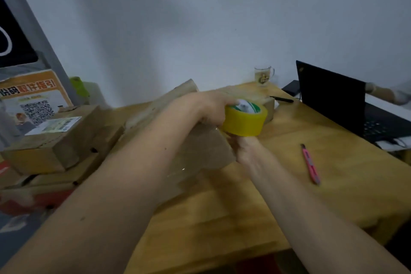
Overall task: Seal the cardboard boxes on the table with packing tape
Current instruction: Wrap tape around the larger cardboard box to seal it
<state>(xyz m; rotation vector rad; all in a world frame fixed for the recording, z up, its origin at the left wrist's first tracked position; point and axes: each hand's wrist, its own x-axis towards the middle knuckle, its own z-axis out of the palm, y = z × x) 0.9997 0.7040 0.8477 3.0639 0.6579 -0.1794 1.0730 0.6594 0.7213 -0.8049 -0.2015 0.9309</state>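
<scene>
Tape roll [244, 120], yellow, with a green-and-white printed core, held above the middle of the table [322, 162]; its open core faces up and toward the wall, axis tilted off vertical. Left hand [211, 109] curled round the roll from the left, fingertips at the core. Right hand [243, 148] sits just under the roll against the cardboard box [200, 149]; whether it grips the box or the tape cannot be told. Box is plain brown, matte, blurred, its long axis running from near-left to far-right. Table is pale yellow wood with visible grain; wall behind is flat grey-white. On the table: pink utility knife [310, 164], black pen [282, 99], glass mug [263, 75], open black laptop [347, 104]. More brown boxes [51, 138] stacked at left.
</scene>
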